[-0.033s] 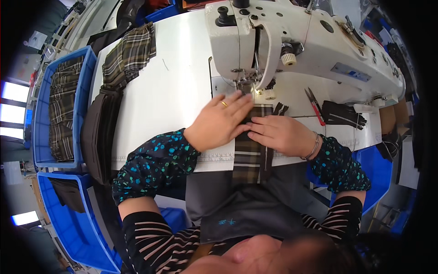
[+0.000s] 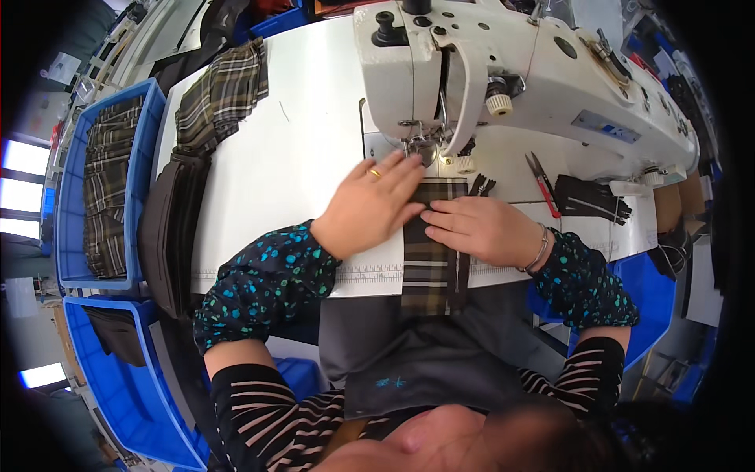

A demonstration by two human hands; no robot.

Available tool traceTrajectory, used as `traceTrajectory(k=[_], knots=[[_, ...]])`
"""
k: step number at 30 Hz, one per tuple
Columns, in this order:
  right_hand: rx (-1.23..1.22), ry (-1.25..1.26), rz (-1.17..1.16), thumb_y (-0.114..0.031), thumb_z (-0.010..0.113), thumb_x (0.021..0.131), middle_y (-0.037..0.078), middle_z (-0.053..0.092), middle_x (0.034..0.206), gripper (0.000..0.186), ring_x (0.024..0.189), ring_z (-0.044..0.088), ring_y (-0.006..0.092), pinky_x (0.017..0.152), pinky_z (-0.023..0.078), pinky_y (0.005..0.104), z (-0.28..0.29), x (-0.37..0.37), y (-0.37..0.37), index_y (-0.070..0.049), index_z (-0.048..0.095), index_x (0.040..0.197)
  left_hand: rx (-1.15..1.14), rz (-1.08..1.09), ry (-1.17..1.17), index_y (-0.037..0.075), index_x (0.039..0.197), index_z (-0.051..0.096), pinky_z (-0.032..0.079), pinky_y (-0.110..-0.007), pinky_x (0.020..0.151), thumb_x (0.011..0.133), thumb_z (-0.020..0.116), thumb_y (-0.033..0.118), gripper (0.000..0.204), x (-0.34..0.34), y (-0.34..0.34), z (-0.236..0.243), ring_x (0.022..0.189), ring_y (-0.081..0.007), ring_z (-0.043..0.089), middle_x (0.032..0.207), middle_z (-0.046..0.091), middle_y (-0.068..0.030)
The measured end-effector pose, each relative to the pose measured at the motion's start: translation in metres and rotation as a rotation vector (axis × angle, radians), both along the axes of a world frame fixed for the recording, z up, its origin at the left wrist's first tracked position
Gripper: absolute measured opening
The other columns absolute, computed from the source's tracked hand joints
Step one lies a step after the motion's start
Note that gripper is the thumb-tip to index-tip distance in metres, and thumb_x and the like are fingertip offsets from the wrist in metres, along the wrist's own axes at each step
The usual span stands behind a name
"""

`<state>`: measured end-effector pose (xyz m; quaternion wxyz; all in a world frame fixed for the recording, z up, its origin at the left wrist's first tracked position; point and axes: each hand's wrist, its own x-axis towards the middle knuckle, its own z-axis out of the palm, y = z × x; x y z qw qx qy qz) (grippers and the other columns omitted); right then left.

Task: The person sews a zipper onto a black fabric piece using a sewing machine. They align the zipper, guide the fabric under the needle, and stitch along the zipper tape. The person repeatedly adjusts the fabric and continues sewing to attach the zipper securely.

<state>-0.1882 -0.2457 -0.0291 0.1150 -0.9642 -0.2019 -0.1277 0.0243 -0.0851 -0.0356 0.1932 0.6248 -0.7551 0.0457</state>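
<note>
A brown plaid fabric piece [image 2: 427, 275] lies flat on the white sewing table, its near end hanging over the front edge. Along its right side runs a dark zipper [image 2: 481, 186], whose far end sticks out beyond my fingers. My left hand [image 2: 368, 203] rests flat across the fabric's left side, fingertips close to the presser foot [image 2: 421, 148] of the sewing machine [image 2: 393, 79]. Pressed onto the fabric's right part, my right hand [image 2: 491, 232] has its fingers stretched toward the left. Both hands are open, and they cover some of the fabric.
Red-handled thread snips [image 2: 544, 187] and a bundle of dark zippers [image 2: 590, 198] lie at right. Plaid pieces [image 2: 224, 98] and a stack of dark pieces [image 2: 174, 228] sit at left. Beside the table stand a blue bin [image 2: 145, 169] of plaid fabric and another blue bin [image 2: 134, 397].
My left hand has slid slightly left, opening a small gap from the right hand's fingertips. The fabric has shifted very slightly left; my right hand stays nearly in place.
</note>
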Motion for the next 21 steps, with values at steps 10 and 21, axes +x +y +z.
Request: traceTrajectory(k=[10, 21], knots=[[-0.014, -0.067, 0.044, -0.013, 0.065, 0.086, 0.011, 0.071, 0.123, 0.032, 0.104, 0.068, 0.0222, 0.087, 0.058, 0.0341, 0.003, 0.023, 0.003, -0.002, 0.071, 0.115, 0.138, 0.367, 0.095, 0.006, 0.130, 0.066, 0.056, -0.035, 0.079, 0.091, 0.073, 0.009, 0.039, 0.015, 0.022, 0.018, 0.097, -0.0269, 0.068, 0.124, 0.067, -0.0127], [-0.157, -0.118, -0.375, -0.018, 0.077, 0.075, 0.016, 0.068, 0.134, 0.049, 0.067, 0.066, 0.0175, 0.058, 0.054, 0.0302, -0.011, 0.023, 0.020, -0.004, 0.073, 0.121, 0.830, 0.348, 1.487, -0.004, 0.140, 0.051, 0.056, -0.022, 0.064, 0.108, 0.057, 0.019, 0.040, 0.025, 0.025, 0.046, 0.074, -0.0125, 0.071, 0.110, 0.067, -0.0058]])
